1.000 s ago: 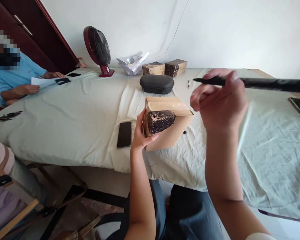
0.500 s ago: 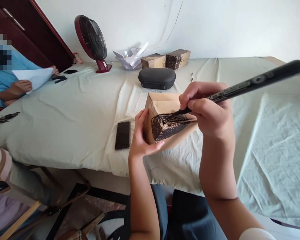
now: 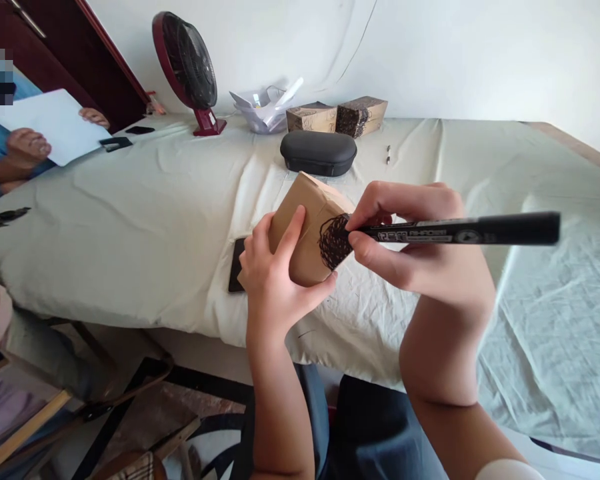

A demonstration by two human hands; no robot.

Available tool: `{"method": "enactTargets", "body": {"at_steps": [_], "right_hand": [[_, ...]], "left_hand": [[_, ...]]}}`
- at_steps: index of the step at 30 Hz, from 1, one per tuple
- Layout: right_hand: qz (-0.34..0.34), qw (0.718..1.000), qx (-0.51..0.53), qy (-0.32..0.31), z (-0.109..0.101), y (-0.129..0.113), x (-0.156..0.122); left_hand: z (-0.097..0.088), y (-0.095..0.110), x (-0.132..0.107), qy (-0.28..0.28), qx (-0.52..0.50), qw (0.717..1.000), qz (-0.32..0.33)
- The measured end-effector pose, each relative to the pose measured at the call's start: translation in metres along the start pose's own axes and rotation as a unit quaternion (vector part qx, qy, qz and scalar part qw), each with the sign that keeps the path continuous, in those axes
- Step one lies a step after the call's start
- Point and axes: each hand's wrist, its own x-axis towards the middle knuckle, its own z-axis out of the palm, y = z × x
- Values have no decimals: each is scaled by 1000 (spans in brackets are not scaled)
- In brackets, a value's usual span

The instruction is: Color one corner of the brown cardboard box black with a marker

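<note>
My left hand (image 3: 273, 273) is wrapped around a brown cardboard box (image 3: 310, 250), thumb along its lower edge and fingers over its side. The box is tilted above the table, its plain brown side towards me. Dense black scribbles (image 3: 334, 241) cover its right end. In my right hand (image 3: 425, 270) is a black marker (image 3: 495, 230), held like a pen and pointing left. The marker's tip is at the scribbled end, hidden by my fingertips. A dark phone (image 3: 236, 267) lies partly under the box.
On the cloth-covered table (image 3: 145, 267) stand a black zip case (image 3: 319, 153), two scribbled boxes (image 3: 363, 115), a clear basket (image 3: 260, 117) and a red fan (image 3: 207, 120). Small dark pieces (image 3: 388, 159) lie right of the case. At left, another person holds a white sheet (image 3: 55, 127).
My left hand has turned the box so a plain side shows where its open-looking top did. The marker has swung from slanting upward to nearly level. The other person's sheet has tilted up.
</note>
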Motion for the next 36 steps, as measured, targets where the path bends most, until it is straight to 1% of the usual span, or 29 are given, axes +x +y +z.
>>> {"method": "enactTargets", "body": {"at_steps": [3,5,10,14,18,22,25,29,34,36], "right_hand": [[25,998,49,-2,3,2,3],[34,998,59,-2,4,1,3],[18,1000,-3,-20,6,0,5],[14,1000,-21,-15,8,0,5],[8,999,-32,3,11,1,4],[17,999,-21,26,12,1,3],[17,999,-16,37,13,2,3],[4,998,-41,52,13,3,3],[11,997,-16,75,12,4,3],[7,996,-24,85,12,4,3]], "left_hand": [[2,-1,0,-1,5,1000,12],[2,0,0,3,2,1000,19],[0,1,0,3,-8,1000,4],[-1,0,0,13,-34,999,1],[-1,-1,-1,11,-12,1000,5],[-3,1,-1,6,13,1000,1],[-3,2,-2,7,16,1000,-1],[-3,1,-2,9,12,1000,-2],[-2,0,-2,12,3,1000,-1],[-1,-1,-2,13,-7,1000,2]]}}
